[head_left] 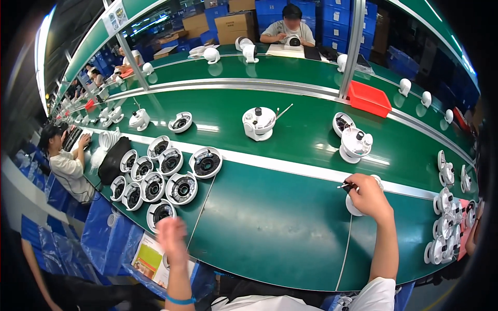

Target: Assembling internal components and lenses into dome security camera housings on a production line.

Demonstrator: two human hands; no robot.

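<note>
My right hand (369, 196) rests on the green conveyor table (270, 228), closed around a white round camera part (353, 206) with a small dark piece and a thin pin showing at my fingertips. My left hand (172, 237) is blurred above the near table edge, fingers apart, holding nothing I can see. It is just below a cluster of several white dome camera bases with dark insides (162, 179).
More white camera units stand on the moving belt (258, 123), (354, 142), and several are stacked at the right edge (447, 228). A red tray (369, 98) sits on the far rail. Other workers sit across the line and at the left. Blue bins and a leaflet (150, 259) lie below.
</note>
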